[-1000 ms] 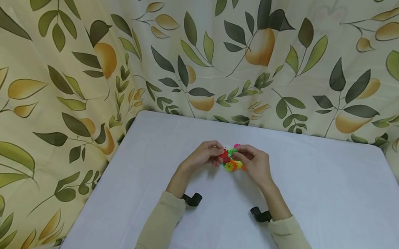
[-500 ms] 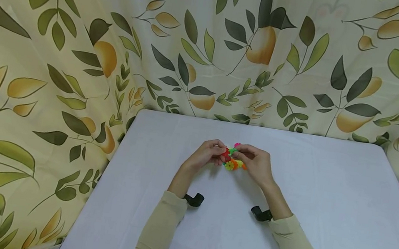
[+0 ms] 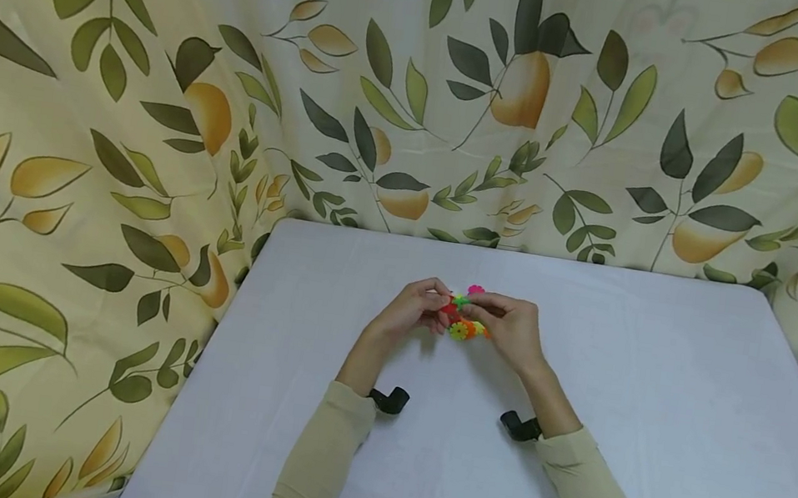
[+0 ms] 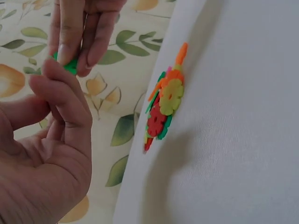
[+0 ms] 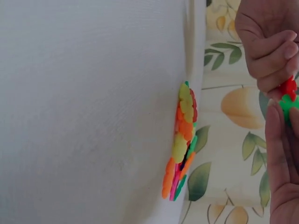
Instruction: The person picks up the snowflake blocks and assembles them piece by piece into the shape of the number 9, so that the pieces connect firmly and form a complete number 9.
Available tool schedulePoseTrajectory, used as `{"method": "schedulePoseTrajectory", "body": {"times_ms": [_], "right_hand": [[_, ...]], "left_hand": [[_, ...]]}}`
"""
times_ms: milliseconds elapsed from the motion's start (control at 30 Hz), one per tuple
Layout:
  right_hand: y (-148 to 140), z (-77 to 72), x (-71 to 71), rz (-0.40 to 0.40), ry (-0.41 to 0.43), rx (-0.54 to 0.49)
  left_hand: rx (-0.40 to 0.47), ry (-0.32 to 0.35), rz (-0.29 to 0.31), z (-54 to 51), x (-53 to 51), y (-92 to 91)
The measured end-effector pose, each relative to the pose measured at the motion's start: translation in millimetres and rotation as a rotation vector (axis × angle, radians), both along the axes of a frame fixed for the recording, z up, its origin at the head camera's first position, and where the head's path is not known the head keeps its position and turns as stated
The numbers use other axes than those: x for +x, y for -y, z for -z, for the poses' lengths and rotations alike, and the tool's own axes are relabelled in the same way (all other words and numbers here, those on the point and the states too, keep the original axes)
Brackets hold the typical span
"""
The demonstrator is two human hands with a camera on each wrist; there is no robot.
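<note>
Between its fingertips my left hand pinches a red flower-shaped plastic interlocking disc. My right hand pinches a green disc of the same kind. The two discs meet edge to edge in the right wrist view; whether they are slotted together I cannot tell. In the left wrist view fingers cover most of the green disc, and the red one is hidden. Just below the hands, a pile of similar discs in yellow, orange, red, green and pink lies on the table.
The white-covered table reaches to a curtain with leaf and fruit print behind it and at the left. Black wrist cameras stick out inward from the left wrist and right wrist.
Both hands stay almost in place, still holding the discs. The green disc has shifted slightly left, toward the red one, and more of the pink disc behind shows.
</note>
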State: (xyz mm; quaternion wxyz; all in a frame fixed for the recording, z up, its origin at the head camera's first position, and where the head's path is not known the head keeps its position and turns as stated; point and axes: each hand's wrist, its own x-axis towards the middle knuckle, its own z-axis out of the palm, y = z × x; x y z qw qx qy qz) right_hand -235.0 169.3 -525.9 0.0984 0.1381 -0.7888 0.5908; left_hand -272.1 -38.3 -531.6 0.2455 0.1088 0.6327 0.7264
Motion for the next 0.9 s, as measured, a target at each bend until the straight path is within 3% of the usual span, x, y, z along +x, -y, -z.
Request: {"method": "schedulePoseTrajectory", "body": {"times_ms": [167, 300, 500, 733, 900], "right_hand": [[-1.8, -2.1, -0.5, 0.033, 0.014, 0.094], [-5.0, -0.9, -1.7, 0.047, 0.045, 0.276], [-5.9, 5.3, -5.3, -0.024, 0.113, 0.547], [2.3, 11.4, -11.4, -0.109, 0.14, 0.698], [7.1, 10.8, -12.3, -0.119, 0.135, 0.773]], "left_hand": [[-0.011, 0.007, 0.024, -1.6, 0.1, 2.4], [-0.015, 0.027, 0.014, -1.3, -0.1, 3.5], [0.032, 0.071, -0.038, -3.5, -0.8, 7.0], [0.091, 0.096, -0.075, -1.7, -4.4, 15.6], [0.179, 0.13, -0.085, -1.0, -4.8, 18.3]]}}
